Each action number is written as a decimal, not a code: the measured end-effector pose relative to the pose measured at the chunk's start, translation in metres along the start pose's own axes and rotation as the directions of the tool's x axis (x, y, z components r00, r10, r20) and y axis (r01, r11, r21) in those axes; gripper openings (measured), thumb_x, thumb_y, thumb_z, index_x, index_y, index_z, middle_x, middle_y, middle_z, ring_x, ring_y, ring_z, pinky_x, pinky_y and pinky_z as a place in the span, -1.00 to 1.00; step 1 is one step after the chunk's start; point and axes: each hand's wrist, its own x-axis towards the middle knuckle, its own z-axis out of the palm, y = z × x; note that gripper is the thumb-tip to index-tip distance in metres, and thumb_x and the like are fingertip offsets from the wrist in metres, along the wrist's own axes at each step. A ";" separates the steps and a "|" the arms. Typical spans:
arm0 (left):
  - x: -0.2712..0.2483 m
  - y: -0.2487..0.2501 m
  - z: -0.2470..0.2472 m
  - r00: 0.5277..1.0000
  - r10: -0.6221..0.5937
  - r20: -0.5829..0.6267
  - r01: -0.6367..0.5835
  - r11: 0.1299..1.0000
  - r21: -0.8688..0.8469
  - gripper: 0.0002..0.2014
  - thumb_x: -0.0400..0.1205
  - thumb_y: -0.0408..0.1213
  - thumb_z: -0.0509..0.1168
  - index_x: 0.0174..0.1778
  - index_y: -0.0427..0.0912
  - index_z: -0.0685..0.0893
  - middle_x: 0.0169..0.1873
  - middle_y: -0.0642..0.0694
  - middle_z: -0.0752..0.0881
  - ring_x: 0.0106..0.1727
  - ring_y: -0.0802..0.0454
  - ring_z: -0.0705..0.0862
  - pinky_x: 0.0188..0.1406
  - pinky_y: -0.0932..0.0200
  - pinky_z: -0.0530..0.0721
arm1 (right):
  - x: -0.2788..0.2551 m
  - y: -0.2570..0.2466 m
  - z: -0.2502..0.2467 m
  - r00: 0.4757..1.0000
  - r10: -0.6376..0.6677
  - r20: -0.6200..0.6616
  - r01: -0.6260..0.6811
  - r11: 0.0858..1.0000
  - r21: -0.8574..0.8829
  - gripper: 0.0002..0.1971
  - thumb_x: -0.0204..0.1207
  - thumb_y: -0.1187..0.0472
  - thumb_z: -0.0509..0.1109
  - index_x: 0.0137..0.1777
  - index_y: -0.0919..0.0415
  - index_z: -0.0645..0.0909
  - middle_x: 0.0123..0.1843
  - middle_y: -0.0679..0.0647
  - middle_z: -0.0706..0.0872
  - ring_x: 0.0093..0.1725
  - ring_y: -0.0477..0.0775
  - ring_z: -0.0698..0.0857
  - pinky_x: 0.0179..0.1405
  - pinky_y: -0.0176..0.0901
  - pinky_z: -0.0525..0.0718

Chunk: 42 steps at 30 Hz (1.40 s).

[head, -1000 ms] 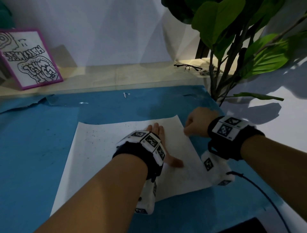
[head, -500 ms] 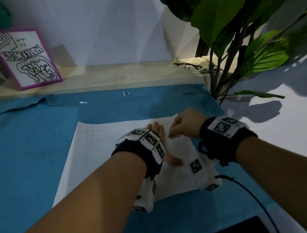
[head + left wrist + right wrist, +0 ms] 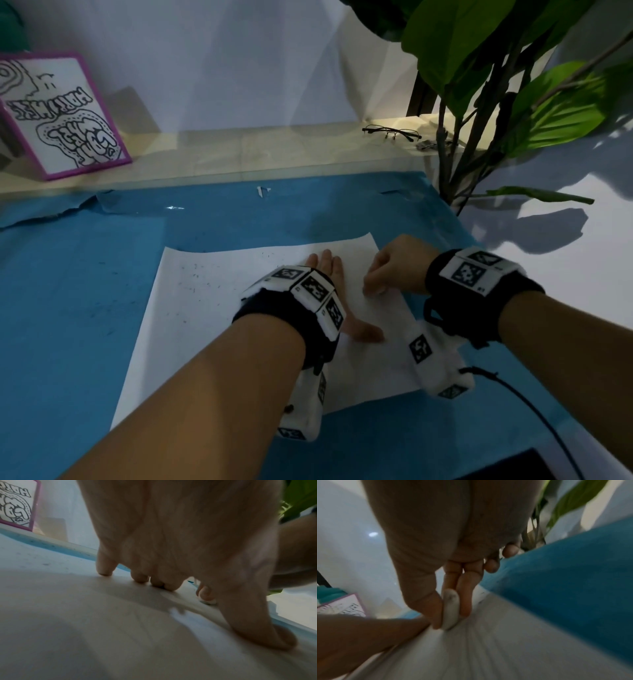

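As I look down through the head camera from far away, I see a big white sheet of paper (image 3: 212,308) lying flat on a blue mat (image 3: 85,291) that covers the table. My left hand (image 3: 334,274) lies on the far right part of the paper. Its fingers are straight and close together, its thumb (image 3: 364,334) sticks out to the side, and it presses the sheet down. In the left wrist camera I see the fingertips (image 3: 104,572) touching the paper. My right hand (image 3: 400,267) is just beside the left one, over the right side of the sheet, and its fingers are curled in. In the right wrist camera I see it pinching a small white rubber eraser (image 3: 450,608) with grey smudges between the thumb and two fingers. The low end of the eraser touches the paper, right next to the left hand, and that part of the picture is blurry. Tiny dark specks dot the left half of the sheet. A drawing in a purple frame (image 3: 61,116) leans on the white wall at the far left. Thin black glasses (image 3: 390,132) lie on the pale ledge behind the mat. A green plant with big leaves (image 3: 479,68) stands at the right. A black cable (image 3: 534,411) runs from my right wrist.
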 end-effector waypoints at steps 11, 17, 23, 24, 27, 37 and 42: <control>0.001 -0.001 -0.003 1.000 0.010 0.018 -0.010 1.000 0.000 0.33 0.30 0.53 0.25 0.62 -0.20 -0.40 0.64 -0.15 -0.36 0.66 -0.16 -0.30 0.64 -0.15 -0.19 | -0.011 0.013 -0.011 0.999 0.032 0.003 -0.031 0.982 -0.187 -0.84 0.26 0.07 0.59 -0.47 -0.02 0.70 -0.21 -0.10 0.80 -0.14 -0.05 0.72 -0.02 -0.07 0.72; 0.006 -0.004 0.001 1.000 0.008 0.015 -0.008 1.000 0.009 0.38 0.22 0.60 0.21 0.62 -0.19 -0.40 0.65 -0.14 -0.34 0.67 -0.17 -0.28 0.63 -0.23 -0.12 | -0.003 0.004 -0.012 0.995 -0.028 -0.100 0.003 0.970 -0.242 -0.88 0.23 0.03 0.58 -0.43 0.01 0.74 -0.27 -0.14 0.79 -0.14 -0.05 0.70 0.10 -0.02 0.60; 0.004 -0.005 0.001 1.000 0.011 0.024 -0.011 1.000 -0.006 0.39 0.18 0.63 0.19 0.62 -0.15 -0.41 0.64 -0.10 -0.38 0.67 -0.13 -0.29 0.62 -0.26 -0.08 | -0.004 0.015 -0.020 0.994 0.087 -0.067 -0.100 0.972 -0.214 -0.86 0.26 0.03 0.58 -0.40 0.04 0.75 -0.19 -0.07 0.81 -0.08 0.01 0.70 0.20 0.08 0.56; 0.004 -0.005 0.000 1.000 0.013 0.024 -0.013 1.000 0.008 0.40 0.16 0.65 0.16 0.62 -0.15 -0.42 0.64 -0.10 -0.38 0.67 -0.13 -0.30 0.61 -0.27 -0.07 | -0.003 0.014 -0.024 0.989 0.094 -0.118 -0.125 0.949 -0.290 -0.84 0.26 -0.02 0.56 -0.37 0.05 0.76 -0.20 -0.08 0.80 -0.07 0.01 0.68 0.27 0.11 0.47; 0.007 -0.005 0.001 0.999 0.023 0.024 -0.024 0.999 0.033 0.39 0.18 0.65 0.14 0.62 -0.18 -0.42 0.64 -0.13 -0.38 0.66 -0.16 -0.29 0.61 -0.28 -0.07 | 0.002 0.003 -0.015 0.994 0.008 -0.106 -0.036 0.965 -0.262 -0.86 0.22 0.00 0.58 -0.44 0.00 0.74 -0.26 -0.10 0.80 -0.14 -0.02 0.72 0.16 0.09 0.62; 0.002 -0.004 0.000 0.999 -0.002 0.036 0.003 0.999 -0.034 0.41 0.15 0.65 0.17 0.63 -0.17 -0.40 0.64 -0.11 -0.37 0.67 -0.14 -0.28 0.60 -0.29 -0.07 | -0.006 0.021 -0.014 0.904 0.103 -0.414 -0.090 0.995 0.051 -0.83 0.38 0.05 0.51 -0.38 0.04 0.66 -0.06 0.06 0.78 0.02 0.13 0.67 0.13 0.04 0.58; -0.014 0.011 -0.011 0.996 0.083 0.042 -0.086 0.993 0.078 0.14 0.45 0.46 0.16 0.67 -0.16 -0.29 0.65 -0.07 -0.35 0.68 -0.09 -0.25 0.60 -0.27 -0.13 | -0.036 0.024 0.042 0.802 0.485 -0.349 0.189 0.349 0.918 -0.85 0.44 0.18 0.49 -0.31 0.18 0.62 -0.41 0.00 0.61 -0.54 -0.09 0.44 -0.63 -0.23 0.41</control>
